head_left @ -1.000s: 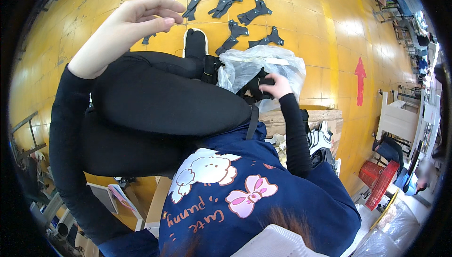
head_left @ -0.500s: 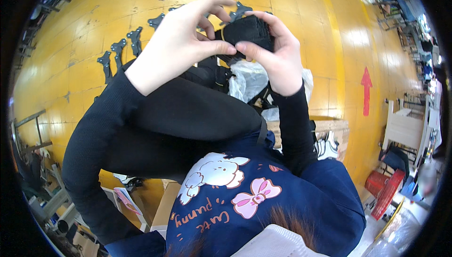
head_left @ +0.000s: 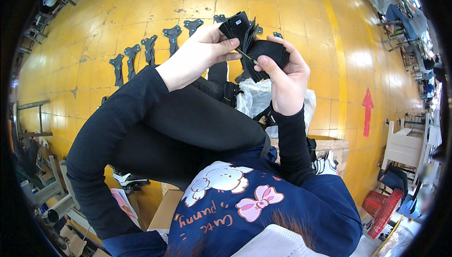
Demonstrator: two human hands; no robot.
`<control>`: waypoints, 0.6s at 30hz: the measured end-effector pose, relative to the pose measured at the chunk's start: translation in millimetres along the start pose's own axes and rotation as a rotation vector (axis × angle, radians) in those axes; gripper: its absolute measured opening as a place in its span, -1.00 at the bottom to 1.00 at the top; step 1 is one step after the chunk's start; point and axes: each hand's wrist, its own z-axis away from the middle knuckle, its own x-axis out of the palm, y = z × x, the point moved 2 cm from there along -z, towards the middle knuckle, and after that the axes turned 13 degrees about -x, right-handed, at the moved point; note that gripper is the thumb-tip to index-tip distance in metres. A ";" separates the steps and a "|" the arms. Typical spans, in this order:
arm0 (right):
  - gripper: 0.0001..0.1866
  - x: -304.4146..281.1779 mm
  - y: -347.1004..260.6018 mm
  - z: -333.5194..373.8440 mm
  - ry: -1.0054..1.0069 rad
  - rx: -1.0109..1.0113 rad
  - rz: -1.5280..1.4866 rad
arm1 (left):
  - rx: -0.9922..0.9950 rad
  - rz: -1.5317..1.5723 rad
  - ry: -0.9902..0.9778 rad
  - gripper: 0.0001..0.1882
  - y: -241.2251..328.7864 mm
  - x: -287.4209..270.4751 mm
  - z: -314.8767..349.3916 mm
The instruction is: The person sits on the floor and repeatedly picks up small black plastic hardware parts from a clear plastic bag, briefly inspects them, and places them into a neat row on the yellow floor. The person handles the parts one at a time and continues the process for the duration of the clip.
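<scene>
A bundle of black fabric pieces is held up in front of me, with a thin yellowish band around its middle. My left hand pinches the band side between thumb and fingers, beside the fanned-out left end of the stack, where a small white label shows. Wrapped around the right end is my right hand, its thumb pressed by the band. Below the bundle lies a clear plastic bag, partly hidden by my right wrist.
Several dark three-armed pieces lie in a curved row on the yellow tiled floor. A cardboard box stands by my lap, and white and black items sit at my right. Red plastic crates are at the far right.
Both hands and the bundle now appear lower and further right. The bundle's left end has fanned apart, and the band is pulled out between my hands.
</scene>
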 end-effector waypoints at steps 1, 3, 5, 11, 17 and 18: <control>-0.59 0.8 -0.2 0.5 -0.013 -0.017 0.007 | 0.014 0.012 0.007 -0.69 0.2 0.4 0.4; -0.60 2.0 -0.2 2.6 -0.023 -0.038 0.001 | 0.016 0.005 0.008 -0.68 1.2 1.1 1.5; -0.60 2.4 -0.3 4.1 -0.021 -0.048 -0.022 | 0.000 -0.031 -0.005 -0.68 3.7 2.4 2.7; -0.50 -1.0 1.4 6.3 -0.042 0.015 0.004 | 0.012 0.060 -0.001 -0.71 0.9 4.1 2.3; -0.24 4.1 14.7 4.3 -0.266 -0.277 0.648 | -0.014 -0.221 -0.029 -0.70 -10.6 -11.1 -6.0; -0.32 -7.9 49.4 4.2 -0.162 -0.132 0.315 | -0.051 -0.261 -0.072 -0.63 -2.6 -5.0 -1.8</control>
